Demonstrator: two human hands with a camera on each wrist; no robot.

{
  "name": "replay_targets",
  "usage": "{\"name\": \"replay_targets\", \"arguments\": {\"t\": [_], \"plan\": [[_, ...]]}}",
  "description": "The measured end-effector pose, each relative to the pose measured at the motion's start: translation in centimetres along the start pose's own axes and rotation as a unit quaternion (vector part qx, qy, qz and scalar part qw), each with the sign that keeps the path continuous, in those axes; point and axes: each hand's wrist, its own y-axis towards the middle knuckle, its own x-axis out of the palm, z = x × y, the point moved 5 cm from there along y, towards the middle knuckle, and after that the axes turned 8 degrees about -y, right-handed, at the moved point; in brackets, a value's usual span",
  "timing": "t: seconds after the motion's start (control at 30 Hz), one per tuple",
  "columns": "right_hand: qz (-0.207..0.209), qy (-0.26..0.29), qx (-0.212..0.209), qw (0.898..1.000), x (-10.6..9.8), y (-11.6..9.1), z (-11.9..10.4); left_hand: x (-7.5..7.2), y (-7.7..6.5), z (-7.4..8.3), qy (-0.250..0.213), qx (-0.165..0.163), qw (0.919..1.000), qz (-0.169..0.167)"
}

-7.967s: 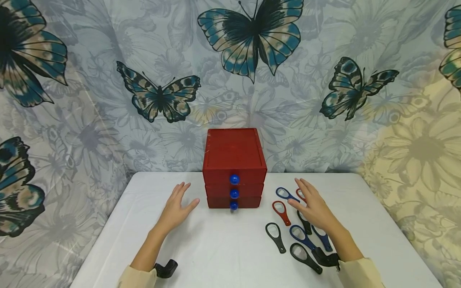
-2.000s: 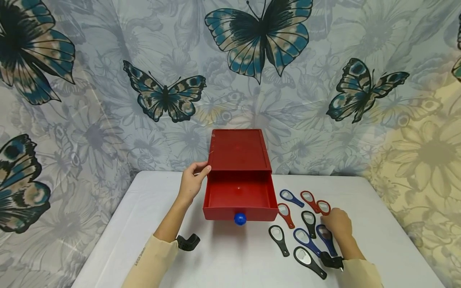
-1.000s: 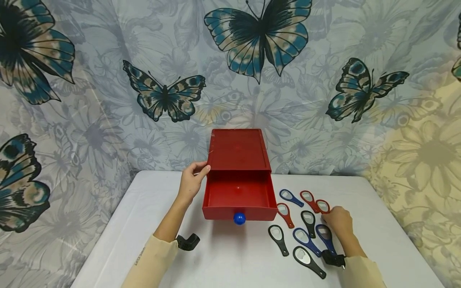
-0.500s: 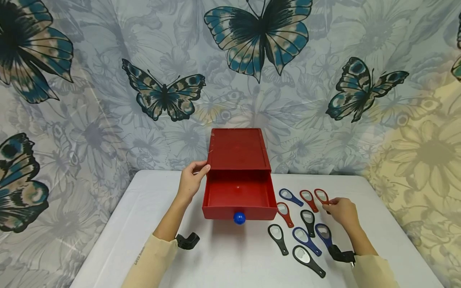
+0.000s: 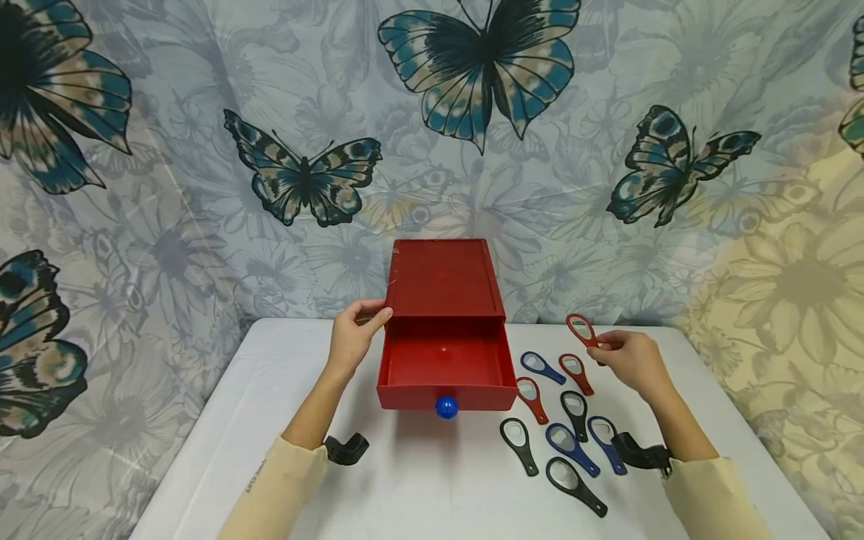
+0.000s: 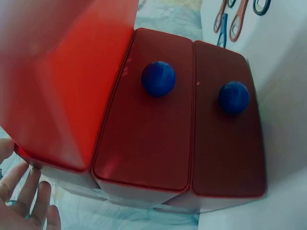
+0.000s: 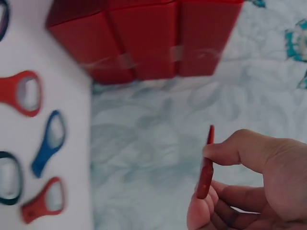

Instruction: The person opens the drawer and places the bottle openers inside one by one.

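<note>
My right hand pinches a red magnifying glass by its handle, raised over the back right of the table; the right wrist view has the glass edge-on between thumb and fingers. At the table's back stands a red box of three drawers, its top drawer pulled out, with nothing showing inside. My left hand rests against the box's left side, thumb near the front edge. In the left wrist view, the extended fingers touch the box's side, and the two lower drawers are closed.
Several more magnifying glasses lie right of the box: blue, red and black among them. One red magnifying glass lies close beside the open drawer. A butterfly-print cloth hangs behind the white table.
The top drawer, closed at first, is now out, and my left hand has come to the box's side. My right hand has taken a red magnifying glass and lifted it up and back.
</note>
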Motion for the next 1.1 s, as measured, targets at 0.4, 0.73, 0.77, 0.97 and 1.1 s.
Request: {"name": "replay_targets", "arguments": {"t": [0.4, 0.73, 0.77, 0.97, 1.1], "plan": [[-0.066, 0.011, -0.023, 0.998, -3.5, 1.7, -5.1, -0.7, 1.0, 0.1, 0.052, 0.099, 0.9917, -0.064], [-0.078, 0.016, -0.071, 0.994, -5.1, 2.8, -9.5, -0.8, 1.2, 0.3, 0.074, 0.112, 0.9882, -0.073], [-0.076, 0.016, -0.078, 0.994, -5.1, 2.8, -10.0, -0.8, 1.3, 0.4, 0.075, 0.115, 0.9878, -0.074], [-0.082, 0.03, -0.107, 0.99, -4.6, 2.7, -13.0, -0.7, 1.4, 0.7, 0.09, 0.136, 0.9835, -0.078], [-0.092, 0.033, -0.129, 0.987, -3.9, 2.6, -15.0, -0.6, 1.3, 0.8, 0.091, 0.141, 0.9823, -0.082]]}}
